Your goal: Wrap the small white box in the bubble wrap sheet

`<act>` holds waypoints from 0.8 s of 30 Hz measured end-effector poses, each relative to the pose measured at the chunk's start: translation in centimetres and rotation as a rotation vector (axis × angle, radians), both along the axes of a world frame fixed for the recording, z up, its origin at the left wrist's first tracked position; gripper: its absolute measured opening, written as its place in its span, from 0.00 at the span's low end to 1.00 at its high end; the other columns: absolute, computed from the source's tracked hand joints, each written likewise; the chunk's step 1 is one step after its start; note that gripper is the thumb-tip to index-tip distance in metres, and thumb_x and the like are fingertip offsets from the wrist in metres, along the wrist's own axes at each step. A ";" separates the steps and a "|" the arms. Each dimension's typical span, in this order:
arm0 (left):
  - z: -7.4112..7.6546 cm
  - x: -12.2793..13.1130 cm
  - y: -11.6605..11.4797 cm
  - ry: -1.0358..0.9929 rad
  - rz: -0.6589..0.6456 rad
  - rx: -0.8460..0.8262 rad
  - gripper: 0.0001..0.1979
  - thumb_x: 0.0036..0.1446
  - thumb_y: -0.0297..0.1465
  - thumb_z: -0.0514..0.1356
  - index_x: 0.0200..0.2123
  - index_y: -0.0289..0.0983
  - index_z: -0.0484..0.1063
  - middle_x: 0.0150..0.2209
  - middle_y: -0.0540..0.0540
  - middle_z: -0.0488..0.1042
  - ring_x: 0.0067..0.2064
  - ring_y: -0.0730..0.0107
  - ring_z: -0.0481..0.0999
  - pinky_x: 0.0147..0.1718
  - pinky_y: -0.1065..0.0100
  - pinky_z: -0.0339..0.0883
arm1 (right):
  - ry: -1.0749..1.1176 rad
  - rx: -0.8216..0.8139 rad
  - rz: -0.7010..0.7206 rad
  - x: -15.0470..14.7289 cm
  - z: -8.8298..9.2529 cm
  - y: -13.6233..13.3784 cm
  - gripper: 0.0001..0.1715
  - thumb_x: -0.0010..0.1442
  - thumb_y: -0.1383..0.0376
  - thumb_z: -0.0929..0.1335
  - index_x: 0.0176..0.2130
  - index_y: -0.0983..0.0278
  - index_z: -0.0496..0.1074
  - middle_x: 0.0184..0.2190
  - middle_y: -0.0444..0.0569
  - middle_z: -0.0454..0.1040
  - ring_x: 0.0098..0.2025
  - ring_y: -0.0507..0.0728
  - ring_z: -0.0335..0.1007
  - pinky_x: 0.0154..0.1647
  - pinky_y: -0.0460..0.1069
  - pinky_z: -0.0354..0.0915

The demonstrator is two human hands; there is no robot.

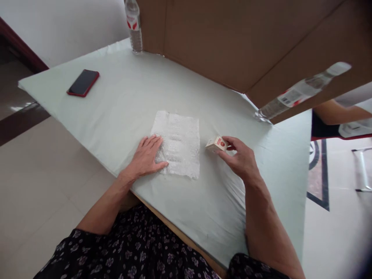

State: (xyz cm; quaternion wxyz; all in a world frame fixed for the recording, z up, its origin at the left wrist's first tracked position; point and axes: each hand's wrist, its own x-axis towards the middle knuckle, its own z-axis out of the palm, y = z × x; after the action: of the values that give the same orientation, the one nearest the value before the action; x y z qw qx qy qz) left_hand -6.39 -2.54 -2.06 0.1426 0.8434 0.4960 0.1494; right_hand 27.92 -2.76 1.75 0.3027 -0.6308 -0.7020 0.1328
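A white, crinkled sheet that looks like bubble wrap (183, 145) lies flat on the pale green tablecloth (116, 116). My left hand (147, 155) rests on its left edge with the fingers spread and nothing gripped. To the right of the sheet, my right hand (240, 157) holds a small cream box with red print (217, 143) between thumb and fingers. The box is tilted, low over the cloth or touching it; which of these I cannot tell.
A phone with a red case (83, 83) lies at the left. One water bottle (135, 29) stands at the back, another (299, 95) at the right, both by a large brown cardboard panel (209, 38). Another person's arm (338, 112) shows beyond the panel.
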 end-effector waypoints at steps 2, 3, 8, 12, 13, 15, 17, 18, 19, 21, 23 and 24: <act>0.0 0.0 0.1 0.000 -0.006 -0.002 0.40 0.57 0.46 0.63 0.67 0.32 0.59 0.69 0.32 0.62 0.72 0.46 0.57 0.72 0.45 0.44 | 0.051 0.049 0.096 -2.5 1.0 0.4 0.24 0.58 0.55 0.72 0.53 0.58 0.73 0.47 0.52 0.80 0.42 0.61 0.77 0.47 0.59 0.73; 0.1 0.0 0.1 0.002 -0.007 -0.004 0.40 0.57 0.46 0.63 0.67 0.33 0.60 0.70 0.33 0.62 0.72 0.46 0.57 0.72 0.44 0.44 | 0.067 0.069 0.145 -3.9 1.3 0.8 0.24 0.58 0.56 0.72 0.53 0.58 0.73 0.48 0.52 0.80 0.43 0.61 0.77 0.47 0.59 0.73; 0.1 0.0 0.2 0.018 -0.008 -0.023 0.41 0.56 0.46 0.64 0.67 0.32 0.60 0.70 0.32 0.61 0.72 0.45 0.57 0.71 0.44 0.44 | 0.022 0.024 0.378 -9.9 -0.4 2.6 0.23 0.60 0.60 0.70 0.55 0.59 0.72 0.52 0.53 0.79 0.52 0.63 0.76 0.55 0.60 0.70; 0.2 0.1 0.2 0.015 -0.013 -0.024 0.42 0.55 0.46 0.65 0.67 0.31 0.60 0.70 0.32 0.61 0.72 0.45 0.57 0.72 0.45 0.44 | -0.039 -0.077 0.458 -10.7 -2.7 3.2 0.28 0.60 0.60 0.70 0.59 0.58 0.70 0.56 0.53 0.78 0.56 0.65 0.74 0.58 0.62 0.68; 0.2 0.1 0.2 0.014 -0.014 -0.025 0.42 0.55 0.47 0.65 0.67 0.31 0.60 0.70 0.32 0.61 0.72 0.45 0.57 0.72 0.45 0.44 | -0.034 -0.082 0.465 -10.5 -2.9 3.2 0.29 0.60 0.60 0.70 0.60 0.58 0.70 0.57 0.53 0.77 0.57 0.65 0.74 0.59 0.62 0.67; 0.2 0.1 0.2 0.011 -0.012 -0.028 0.42 0.55 0.46 0.65 0.67 0.31 0.60 0.70 0.31 0.61 0.72 0.45 0.57 0.72 0.45 0.44 | -0.029 -0.081 0.479 -10.2 -3.0 3.2 0.29 0.60 0.60 0.70 0.60 0.58 0.70 0.57 0.53 0.77 0.58 0.65 0.73 0.59 0.62 0.67; 0.2 0.1 0.2 0.008 -0.009 -0.028 0.42 0.55 0.46 0.65 0.67 0.31 0.60 0.70 0.32 0.61 0.72 0.45 0.57 0.72 0.45 0.44 | -0.031 -0.075 0.476 -10.1 -2.8 3.2 0.29 0.60 0.60 0.70 0.60 0.59 0.70 0.57 0.53 0.77 0.57 0.65 0.74 0.59 0.61 0.67; 0.2 0.1 0.2 0.007 -0.009 -0.029 0.42 0.55 0.46 0.65 0.67 0.32 0.60 0.70 0.32 0.61 0.72 0.45 0.57 0.71 0.44 0.44 | -0.034 -0.073 0.468 -10.1 -2.8 3.2 0.29 0.60 0.61 0.70 0.60 0.59 0.70 0.57 0.53 0.77 0.57 0.65 0.74 0.58 0.61 0.68; 0.2 0.0 0.2 0.006 -0.011 -0.029 0.42 0.55 0.47 0.65 0.67 0.32 0.60 0.70 0.32 0.61 0.72 0.45 0.57 0.71 0.44 0.44 | -0.038 -0.074 0.462 -10.2 -2.7 3.2 0.29 0.60 0.61 0.70 0.60 0.58 0.69 0.56 0.53 0.77 0.56 0.65 0.74 0.57 0.61 0.68; 0.2 0.0 0.2 0.006 -0.017 -0.030 0.42 0.55 0.47 0.65 0.67 0.33 0.60 0.70 0.32 0.61 0.72 0.45 0.57 0.71 0.44 0.44 | -0.040 -0.073 0.453 -10.3 -2.8 3.1 0.30 0.60 0.62 0.70 0.61 0.58 0.69 0.55 0.52 0.78 0.55 0.65 0.75 0.56 0.61 0.69; 0.2 -0.1 0.2 0.004 -0.014 -0.031 0.42 0.55 0.47 0.65 0.67 0.33 0.60 0.70 0.33 0.61 0.72 0.46 0.57 0.71 0.45 0.44 | -0.036 -0.063 0.452 -10.4 -2.9 2.9 0.30 0.60 0.62 0.70 0.61 0.59 0.69 0.54 0.53 0.78 0.54 0.65 0.75 0.56 0.60 0.69; 0.1 -0.1 0.2 0.004 -0.012 -0.031 0.42 0.55 0.47 0.65 0.67 0.33 0.60 0.70 0.33 0.61 0.72 0.46 0.56 0.72 0.45 0.44 | -0.032 -0.058 0.454 -10.4 -3.0 2.9 0.30 0.60 0.62 0.70 0.61 0.60 0.69 0.54 0.53 0.78 0.54 0.65 0.74 0.56 0.60 0.68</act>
State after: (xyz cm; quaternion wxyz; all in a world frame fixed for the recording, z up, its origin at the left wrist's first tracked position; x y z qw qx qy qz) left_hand -6.47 -2.30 -1.91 0.1555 0.8443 0.4935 0.1394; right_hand 17.50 0.11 -1.25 0.2358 -0.4671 -0.8265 0.2074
